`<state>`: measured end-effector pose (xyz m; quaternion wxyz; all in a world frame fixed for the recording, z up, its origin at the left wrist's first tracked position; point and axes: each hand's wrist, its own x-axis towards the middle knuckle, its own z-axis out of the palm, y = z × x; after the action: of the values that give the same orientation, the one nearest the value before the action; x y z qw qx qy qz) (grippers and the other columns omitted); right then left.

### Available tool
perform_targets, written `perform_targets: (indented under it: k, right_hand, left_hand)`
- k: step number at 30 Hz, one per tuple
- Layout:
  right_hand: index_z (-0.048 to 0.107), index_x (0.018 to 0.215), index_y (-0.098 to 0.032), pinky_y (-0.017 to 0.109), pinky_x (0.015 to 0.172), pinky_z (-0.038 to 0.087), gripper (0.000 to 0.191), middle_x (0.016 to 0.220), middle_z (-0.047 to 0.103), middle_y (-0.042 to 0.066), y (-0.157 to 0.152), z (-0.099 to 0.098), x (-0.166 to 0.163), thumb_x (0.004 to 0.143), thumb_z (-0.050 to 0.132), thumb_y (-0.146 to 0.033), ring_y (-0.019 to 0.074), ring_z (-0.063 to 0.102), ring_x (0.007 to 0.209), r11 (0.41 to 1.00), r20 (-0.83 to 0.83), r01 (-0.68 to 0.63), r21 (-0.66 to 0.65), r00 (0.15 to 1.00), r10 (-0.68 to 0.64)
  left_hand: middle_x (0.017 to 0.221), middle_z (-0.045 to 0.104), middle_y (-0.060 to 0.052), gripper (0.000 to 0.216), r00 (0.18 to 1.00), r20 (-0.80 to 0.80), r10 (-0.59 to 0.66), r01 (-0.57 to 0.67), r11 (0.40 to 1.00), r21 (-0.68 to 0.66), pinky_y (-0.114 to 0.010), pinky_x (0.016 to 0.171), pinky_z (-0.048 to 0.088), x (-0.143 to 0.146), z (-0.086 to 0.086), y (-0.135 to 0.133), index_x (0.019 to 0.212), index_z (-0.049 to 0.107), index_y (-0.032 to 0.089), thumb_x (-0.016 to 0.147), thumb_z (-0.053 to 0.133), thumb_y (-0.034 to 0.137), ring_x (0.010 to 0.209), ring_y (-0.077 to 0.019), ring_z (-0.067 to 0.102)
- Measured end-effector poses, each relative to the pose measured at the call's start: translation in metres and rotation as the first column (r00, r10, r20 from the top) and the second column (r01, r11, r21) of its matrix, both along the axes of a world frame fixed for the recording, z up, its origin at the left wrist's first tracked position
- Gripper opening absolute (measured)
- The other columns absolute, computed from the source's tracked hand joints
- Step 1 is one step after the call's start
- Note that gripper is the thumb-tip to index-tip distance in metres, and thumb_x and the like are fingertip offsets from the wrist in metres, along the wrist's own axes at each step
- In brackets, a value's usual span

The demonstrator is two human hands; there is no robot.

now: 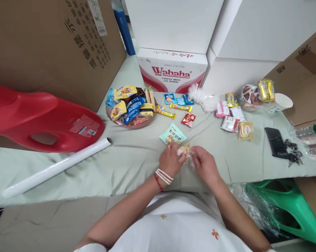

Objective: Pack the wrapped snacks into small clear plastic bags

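My left hand, with a ring and a white bead bracelet, has its fingers closed on one side of a small see-through snack packet with pale, yellowish contents. My right hand pinches the packet's other side. The wrapper looks crumpled, and the fingers partly cover it; I cannot tell whether it is torn. Just beyond my left fingers lies a flat teal snack pouch. Farther back are a red snack packet and a yellow snack bar.
A bowl heaped with snacks stands to the left, near a white roll and a red plastic jug. A Wahaha carton backs the table. A bunched plastic bag, pink-white packets and a black phone lie right.
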<state>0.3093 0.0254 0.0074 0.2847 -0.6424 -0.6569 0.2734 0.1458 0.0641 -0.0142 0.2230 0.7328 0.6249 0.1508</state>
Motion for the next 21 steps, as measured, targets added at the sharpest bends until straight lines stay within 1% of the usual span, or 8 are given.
perform_targets:
  k: [3,5,8,11,13,15,19,21]
  right_hand:
    - [0.066,0.123,-0.023,0.041,0.099,0.054,0.032,0.117,0.068,0.013,-0.004,-0.005,-0.021,0.102,0.043,-0.032,0.0253,0.066,0.110,0.998,-0.132,-0.017,0.053,0.991,0.024]
    - [0.063,0.133,-0.024,0.041,0.106,0.051,0.038,0.129,0.065,0.013,-0.007,-0.005,-0.026,0.104,0.045,-0.040,0.0249,0.063,0.120,1.000,-0.281,0.005,0.031,0.960,0.004]
    - [0.057,0.143,-0.029,0.040,0.110,0.050,0.048,0.139,0.063,0.009,-0.012,-0.004,-0.023,0.102,0.049,-0.052,0.0245,0.061,0.127,0.998,-0.495,-0.028,-0.052,0.869,-0.001]
    - [0.057,0.143,-0.027,0.043,0.110,0.050,0.052,0.136,0.067,0.008,-0.017,-0.011,-0.009,0.101,0.050,-0.057,0.0259,0.063,0.126,0.992,-0.589,-0.004,-0.125,0.805,-0.071]
    - [0.060,0.138,-0.023,0.045,0.106,0.053,0.053,0.133,0.069,0.011,-0.020,-0.021,0.010,0.100,0.049,-0.058,0.0271,0.064,0.124,0.980,-0.590,0.107,-0.171,0.785,-0.188]
    - [0.063,0.129,-0.021,0.045,0.100,0.056,0.051,0.126,0.072,0.012,-0.019,-0.031,0.040,0.097,0.054,-0.059,0.0276,0.068,0.117,0.943,-0.598,0.266,-0.198,0.730,-0.332]
    - [0.064,0.105,-0.022,0.042,0.085,0.060,0.045,0.106,0.075,0.009,-0.003,-0.036,0.117,0.078,0.073,-0.057,0.0252,0.072,0.095,0.792,-0.640,0.577,-0.202,0.535,-0.552]
    - [0.063,0.102,-0.022,0.040,0.075,0.060,0.044,0.102,0.074,0.008,0.012,-0.031,0.148,0.076,0.073,-0.056,0.0242,0.071,0.086,0.737,-0.552,0.638,-0.223,0.541,-0.635]
  left_hand:
    - [0.109,0.065,-0.014,0.024,0.989,0.146,0.033,-0.044,0.996,0.073,-0.040,0.086,0.052,-0.001,0.002,-0.004,0.112,0.058,0.018,0.091,0.061,0.028,0.106,-0.0307,0.063]
    - [0.104,0.065,-0.012,0.018,0.967,0.254,-0.002,-0.037,0.988,0.148,-0.040,0.086,0.053,-0.003,0.007,-0.007,0.107,0.056,0.020,0.091,0.058,0.027,0.102,-0.0287,0.064]
    - [0.101,0.064,-0.010,0.017,0.897,0.409,-0.168,0.102,0.979,0.179,-0.038,0.083,0.055,-0.003,0.018,-0.013,0.108,0.057,0.021,0.092,0.053,0.027,0.092,-0.0239,0.064]
    - [0.113,0.065,-0.011,0.033,0.764,0.595,-0.249,0.248,0.965,0.085,-0.035,0.076,0.057,0.001,0.027,-0.018,0.124,0.054,0.022,0.091,0.053,0.026,0.092,-0.0214,0.065]
    - [0.128,0.060,-0.014,0.045,0.684,0.704,-0.191,0.292,0.956,-0.024,-0.031,0.069,0.059,0.001,0.028,-0.020,0.134,0.047,0.023,0.090,0.055,0.027,0.102,-0.0220,0.066]
    - [0.136,0.054,-0.015,0.048,0.655,0.746,-0.121,0.288,0.953,-0.098,-0.028,0.067,0.060,-0.005,0.025,-0.020,0.136,0.045,0.024,0.089,0.057,0.028,0.111,-0.0230,0.065]
    - [0.127,0.055,-0.012,0.037,0.694,0.719,-0.028,0.175,0.976,-0.132,-0.029,0.069,0.061,-0.037,0.009,-0.016,0.126,0.052,0.023,0.091,0.057,0.033,0.111,-0.0228,0.065]
    - [0.122,0.057,-0.011,0.033,0.727,0.687,0.014,0.109,0.985,-0.135,-0.029,0.067,0.061,-0.056,0.000,-0.012,0.121,0.054,0.022,0.091,0.058,0.035,0.109,-0.0232,0.066]
